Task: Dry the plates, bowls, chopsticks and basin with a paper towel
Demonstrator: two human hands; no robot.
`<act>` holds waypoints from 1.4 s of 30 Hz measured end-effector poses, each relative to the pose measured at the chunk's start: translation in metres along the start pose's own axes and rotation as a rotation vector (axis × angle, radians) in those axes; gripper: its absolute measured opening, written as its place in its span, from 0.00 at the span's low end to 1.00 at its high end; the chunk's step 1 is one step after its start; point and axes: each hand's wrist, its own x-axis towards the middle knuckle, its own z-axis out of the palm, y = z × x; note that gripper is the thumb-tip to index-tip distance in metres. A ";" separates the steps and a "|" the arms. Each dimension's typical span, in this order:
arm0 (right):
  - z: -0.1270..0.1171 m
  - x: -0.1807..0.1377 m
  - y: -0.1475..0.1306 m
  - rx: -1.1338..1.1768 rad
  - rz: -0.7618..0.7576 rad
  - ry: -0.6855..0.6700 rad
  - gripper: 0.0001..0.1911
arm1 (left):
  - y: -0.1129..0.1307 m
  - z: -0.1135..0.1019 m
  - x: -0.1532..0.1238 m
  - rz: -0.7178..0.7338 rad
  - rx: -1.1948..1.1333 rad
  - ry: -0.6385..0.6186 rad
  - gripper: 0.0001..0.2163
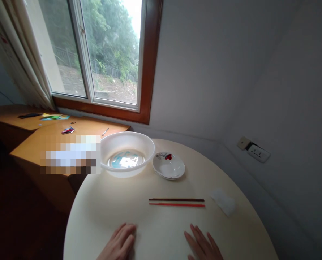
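Observation:
My left hand [120,241] rests on the cream round table [101,213] near its front, fingers slightly curved and holding nothing. Fingers spread, my right hand [202,243] lies on the tabletop to the right, also with nothing in it. Beyond the hands, a dark chopstick [177,199] and a red chopstick [177,205] lie side by side, apart from both hands. A crumpled white tissue [223,202] is to their right. Farther back sit a white dish [169,168] with a red flower, seemingly stacked on another, and a translucent plastic basin [128,172].
At the left stands a wooden desk [93,126] with a pen [105,131], small colourful items [68,130] and papers [55,117]; part of it is pixelated. A window [109,54] and curtain [22,54] are behind. A wall socket [258,153] is at the right.

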 end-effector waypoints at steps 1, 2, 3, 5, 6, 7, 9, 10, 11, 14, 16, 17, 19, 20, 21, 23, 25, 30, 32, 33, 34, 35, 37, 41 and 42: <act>-0.009 0.004 -0.001 0.023 0.003 -0.034 0.27 | 0.000 0.000 0.000 0.005 -0.005 -0.016 0.11; -0.017 0.008 -0.002 0.049 0.012 -0.074 0.27 | 0.000 0.000 0.001 0.009 -0.011 -0.028 0.12; -0.026 0.012 -0.004 0.076 0.038 -0.117 0.27 | 0.000 -0.001 0.001 0.009 -0.014 -0.039 0.12; -0.041 0.019 -0.010 0.138 0.107 -0.206 0.25 | 0.000 -0.002 0.001 0.008 -0.016 -0.050 0.13; -0.047 0.022 -0.012 0.167 0.148 -0.249 0.24 | 0.000 -0.002 0.001 0.006 -0.018 -0.055 0.14; -0.052 0.024 -0.015 0.192 0.188 -0.286 0.23 | 0.000 -0.002 0.000 0.002 -0.019 -0.061 0.14; -0.057 0.027 -0.019 0.225 0.258 -0.336 0.22 | 0.000 -0.001 -0.001 -0.002 -0.021 -0.067 0.14; -0.059 0.029 -0.020 0.237 0.285 -0.350 0.21 | 0.000 0.000 -0.001 0.001 -0.021 -0.069 0.14; -0.060 0.030 -0.021 0.249 0.307 -0.357 0.21 | 0.001 0.001 -0.002 0.006 -0.021 -0.068 0.15; -0.062 0.032 -0.023 0.286 0.344 -0.353 0.20 | 0.000 0.003 -0.003 0.017 -0.028 -0.059 0.14; -0.063 0.033 -0.024 0.309 0.361 -0.335 0.20 | 0.000 0.003 -0.002 0.013 -0.039 -0.058 0.14; -0.063 0.034 -0.025 0.322 0.376 -0.320 0.19 | 0.000 0.003 -0.002 0.011 -0.046 -0.061 0.13; -0.064 0.040 -0.025 0.383 0.428 -0.281 0.16 | 0.000 0.002 -0.001 0.001 -0.056 -0.071 0.12; -0.063 0.045 -0.024 0.440 0.468 -0.256 0.15 | 0.001 0.002 -0.001 -0.006 -0.058 -0.075 0.12; -0.063 0.053 -0.022 0.515 0.524 -0.228 0.14 | 0.001 0.001 0.000 -0.013 -0.059 -0.077 0.11; -0.059 0.076 -0.014 0.719 0.705 -0.167 0.12 | 0.001 0.001 0.000 -0.031 -0.057 -0.073 0.11; -0.051 0.106 -0.002 0.962 1.051 -0.131 0.10 | 0.002 0.001 0.000 -0.045 -0.053 -0.065 0.11; -0.018 0.178 0.034 1.405 1.459 -0.337 0.20 | 0.003 -0.003 0.002 -0.071 -0.060 -0.031 0.10; -0.005 0.197 0.044 1.516 1.524 -0.404 0.23 | 0.004 -0.005 0.003 -0.074 -0.077 -0.019 0.10; 0.001 0.204 0.047 1.544 1.544 -0.418 0.24 | 0.004 -0.006 0.004 -0.074 -0.086 -0.012 0.10; 0.006 0.210 0.049 1.557 1.557 -0.424 0.24 | 0.005 -0.007 0.004 -0.075 -0.094 -0.003 0.11; 0.010 0.214 0.051 1.561 1.567 -0.427 0.23 | 0.005 -0.007 0.005 -0.076 -0.102 0.006 0.11; 0.017 0.220 0.053 1.560 1.584 -0.440 0.19 | 0.004 -0.007 0.005 -0.085 -0.114 0.026 0.11; 0.026 0.225 0.057 1.561 1.612 -0.481 0.13 | -0.001 0.000 0.001 -0.056 -0.125 0.061 0.12; 0.028 0.225 0.058 1.564 1.616 -0.491 0.13 | -0.004 0.003 0.000 -0.037 -0.126 0.067 0.12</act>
